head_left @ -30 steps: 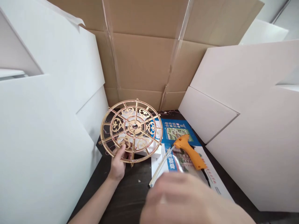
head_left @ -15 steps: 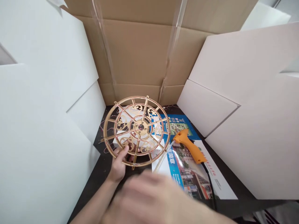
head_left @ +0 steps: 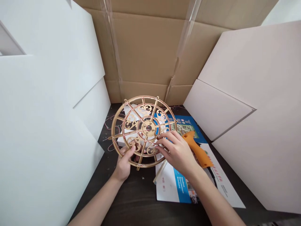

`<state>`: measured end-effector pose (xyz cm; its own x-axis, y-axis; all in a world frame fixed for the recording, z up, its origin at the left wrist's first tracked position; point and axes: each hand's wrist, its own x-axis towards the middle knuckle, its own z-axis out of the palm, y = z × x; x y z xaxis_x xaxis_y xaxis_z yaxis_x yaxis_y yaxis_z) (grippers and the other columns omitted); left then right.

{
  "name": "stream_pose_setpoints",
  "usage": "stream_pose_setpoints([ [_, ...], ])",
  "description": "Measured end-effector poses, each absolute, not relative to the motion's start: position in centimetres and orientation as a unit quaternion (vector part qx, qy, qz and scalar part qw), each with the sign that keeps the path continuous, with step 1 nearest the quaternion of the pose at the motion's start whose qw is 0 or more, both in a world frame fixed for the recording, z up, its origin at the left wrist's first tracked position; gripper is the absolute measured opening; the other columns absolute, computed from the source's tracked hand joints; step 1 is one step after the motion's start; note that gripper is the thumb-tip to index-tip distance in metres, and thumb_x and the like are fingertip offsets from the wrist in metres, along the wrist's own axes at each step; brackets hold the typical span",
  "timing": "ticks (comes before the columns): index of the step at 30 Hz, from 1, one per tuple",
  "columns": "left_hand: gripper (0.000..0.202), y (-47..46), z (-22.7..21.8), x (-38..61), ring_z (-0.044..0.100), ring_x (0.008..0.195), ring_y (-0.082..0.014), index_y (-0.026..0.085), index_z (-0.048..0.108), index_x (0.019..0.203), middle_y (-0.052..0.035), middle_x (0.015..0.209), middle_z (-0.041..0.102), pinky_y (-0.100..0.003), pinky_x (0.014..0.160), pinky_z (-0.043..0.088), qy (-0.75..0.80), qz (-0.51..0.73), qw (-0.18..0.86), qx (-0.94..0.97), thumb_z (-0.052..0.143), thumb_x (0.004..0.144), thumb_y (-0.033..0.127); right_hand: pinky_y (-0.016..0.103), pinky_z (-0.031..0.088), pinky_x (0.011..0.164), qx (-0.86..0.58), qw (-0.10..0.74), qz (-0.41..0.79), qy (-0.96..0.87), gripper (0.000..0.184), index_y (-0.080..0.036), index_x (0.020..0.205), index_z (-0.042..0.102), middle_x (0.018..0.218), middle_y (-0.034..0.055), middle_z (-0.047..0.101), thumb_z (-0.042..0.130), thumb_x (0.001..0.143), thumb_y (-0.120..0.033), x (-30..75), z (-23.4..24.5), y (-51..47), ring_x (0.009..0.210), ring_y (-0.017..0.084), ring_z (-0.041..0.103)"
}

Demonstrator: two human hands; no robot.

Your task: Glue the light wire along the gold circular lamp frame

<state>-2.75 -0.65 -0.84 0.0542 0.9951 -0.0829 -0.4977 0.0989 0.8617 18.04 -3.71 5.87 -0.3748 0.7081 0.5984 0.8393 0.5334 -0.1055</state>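
Brown cardboard (head_left: pixel 145 47) stands across the top of the frame, with white panels (head_left: pixel 244 75) at left and right, around a dark desk (head_left: pixel 141 201) that runs to the bottom. Raised at the centre is a round gold frame (head_left: pixel 152 126), wheel-like, with spokes, scrollwork and thin reddish wire along its rings, tilted toward the viewer. At its lower left edge the left hand (head_left: pixel 124 164) has its grip closed on the rim, thumb on the near side. Over its lower right part, the right hand (head_left: pixel 177 150) bends its fingers close to the hub; whether that grip pinches anything, I cannot tell. Right of centre, partly behind the right hand, an orange glue gun (head_left: pixel 198 150) lies on printed brochures (head_left: pixel 166 190), its black cord (head_left: pixel 213 175) trailing downward. Loose wires (head_left: pixel 108 127) and a white box (head_left: pixel 121 142) show behind the gold frame.
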Motion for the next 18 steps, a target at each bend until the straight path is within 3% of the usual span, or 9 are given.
stream_pose_setpoints([
  [5,0.044,-0.7,-0.4,-2.8,0.071,0.098,-0.0339,0.014,0.079,0.091,-0.0115,0.096,0.076,-0.037,0.079,0.059,0.371,0.556,0.662,0.339,0.087,0.066,0.049,0.036,0.046,0.088,-0.471,0.284,-0.129,-0.825,0.019,-0.015,0.093,0.063,0.102,0.0067,0.067,0.048,0.105,-0.019,17.9,6.0,-3.5,0.098,0.02,0.055],
  [10,0.044,-1.2,0.7,-3.2,0.071,0.073,-0.0273,0.013,0.078,0.085,-0.0114,0.08,0.074,-0.027,0.051,0.048,0.375,0.499,0.702,0.342,0.089,0.064,0.05,0.034,0.044,0.078,-0.476,0.278,-0.093,-0.829,0.018,-0.015,0.092,0.059,0.091,0.0067,0.065,0.048,0.105,-0.022,17.8,5.3,-3.8,0.087,0.02,0.053],
  [14,0.046,-1.6,1.1,-3.5,0.067,0.065,-0.0237,0.012,0.076,0.082,-0.0109,0.075,0.072,-0.026,0.048,0.046,0.389,0.464,0.719,0.341,0.09,0.063,0.051,0.035,0.045,0.078,-0.492,0.275,-0.029,-0.826,0.016,-0.016,0.102,0.06,0.093,0.0056,0.064,0.061,0.1,-0.032,18.2,4.5,-4.1,0.089,0.022,0.054],
  [18,0.045,-2.0,1.4,-3.3,0.057,0.052,-0.0151,0.012,0.072,0.085,-0.0084,0.074,0.07,-0.024,0.043,0.042,0.41,0.438,0.726,0.336,0.087,0.067,0.051,0.033,0.045,0.074,-0.51,0.256,0.046,-0.82,0.016,-0.019,0.101,0.06,0.098,0.0046,0.064,0.069,0.095,-0.03,18.8,4.5,-4.6,0.093,0.022,0.054],
])
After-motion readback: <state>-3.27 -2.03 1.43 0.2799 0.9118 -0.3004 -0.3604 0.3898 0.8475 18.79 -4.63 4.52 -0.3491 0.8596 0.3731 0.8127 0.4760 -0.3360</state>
